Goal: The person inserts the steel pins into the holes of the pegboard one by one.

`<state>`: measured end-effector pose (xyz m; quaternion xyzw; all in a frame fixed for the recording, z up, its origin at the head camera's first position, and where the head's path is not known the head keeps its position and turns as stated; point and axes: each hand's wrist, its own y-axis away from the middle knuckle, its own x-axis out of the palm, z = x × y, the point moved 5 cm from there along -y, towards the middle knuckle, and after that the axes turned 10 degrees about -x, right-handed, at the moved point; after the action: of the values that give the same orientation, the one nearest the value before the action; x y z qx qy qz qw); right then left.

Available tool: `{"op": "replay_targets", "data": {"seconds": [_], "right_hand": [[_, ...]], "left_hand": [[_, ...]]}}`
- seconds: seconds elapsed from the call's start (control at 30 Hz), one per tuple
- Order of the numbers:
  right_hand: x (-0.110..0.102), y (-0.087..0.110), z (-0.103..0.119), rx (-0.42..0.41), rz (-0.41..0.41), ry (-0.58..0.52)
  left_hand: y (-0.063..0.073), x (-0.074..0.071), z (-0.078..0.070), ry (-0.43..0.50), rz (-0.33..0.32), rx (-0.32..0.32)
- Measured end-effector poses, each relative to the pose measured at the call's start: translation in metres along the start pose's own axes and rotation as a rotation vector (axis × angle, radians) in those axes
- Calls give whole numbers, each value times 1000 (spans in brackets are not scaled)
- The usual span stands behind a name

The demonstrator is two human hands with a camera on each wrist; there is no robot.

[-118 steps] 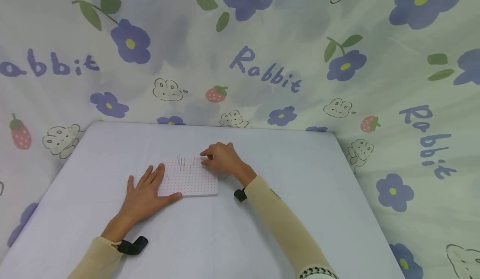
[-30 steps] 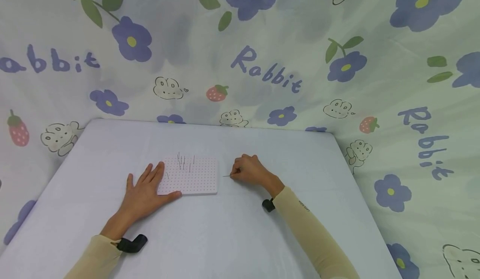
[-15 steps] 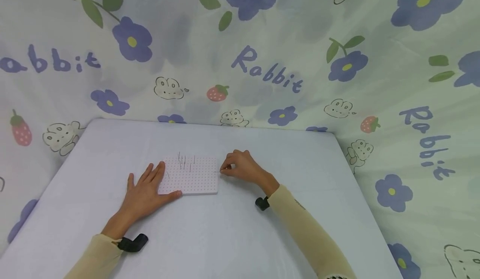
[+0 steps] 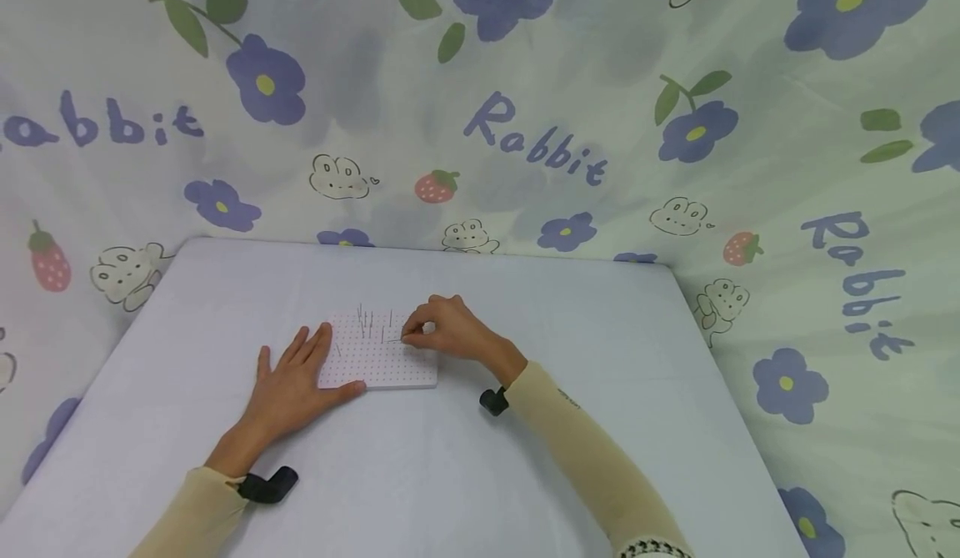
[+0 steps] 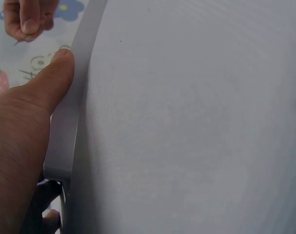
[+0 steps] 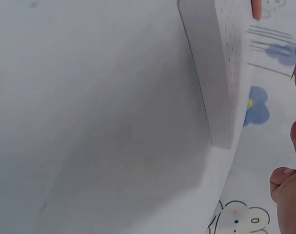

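Observation:
A white pegboard (image 4: 378, 370) dotted with small holes lies on the table. My left hand (image 4: 288, 391) rests at its left side, fingers spread, with the thumb (image 5: 55, 80) along the front edge. Thumb and fingertips of my right hand (image 4: 450, 329) pinch a thin needle-like pin (image 4: 393, 341) over the board's right half. In the head view this pin points left, almost level. Several similar thin pins (image 4: 371, 323) stand upright toward the back of the board, and one more pin (image 4: 338, 350) leans near the left fingers. The right wrist view shows the board's thick side (image 6: 206, 73).
A white cloth covers the table (image 4: 420, 475), whose back edge meets a hanging curtain (image 4: 405, 116) printed with flowers and rabbits. Dark wrist cameras (image 4: 268, 485) are strapped on both forearms.
Since the earliest frame, my right hand has moved right of the board, taken hold of a pin lying on the table, and carried it left over the board. The left hand stays put.

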<state>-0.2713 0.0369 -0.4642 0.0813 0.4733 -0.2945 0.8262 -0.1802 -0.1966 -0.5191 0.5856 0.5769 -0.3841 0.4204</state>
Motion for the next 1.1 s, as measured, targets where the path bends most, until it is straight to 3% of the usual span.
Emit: {"op": "replay_targets", "data": {"seconds": [0.27,0.67,1.1], "right_hand": [[7,-10,6,33,15,-32],[24,-22,14,-16,24,-88],[28,-24,14,-59,-28,15]], "left_hand": [[0,-1,-1,5,-9,6],[1,-1,0,11,-1,4],[1,-1,0,3,-7,1]]}}
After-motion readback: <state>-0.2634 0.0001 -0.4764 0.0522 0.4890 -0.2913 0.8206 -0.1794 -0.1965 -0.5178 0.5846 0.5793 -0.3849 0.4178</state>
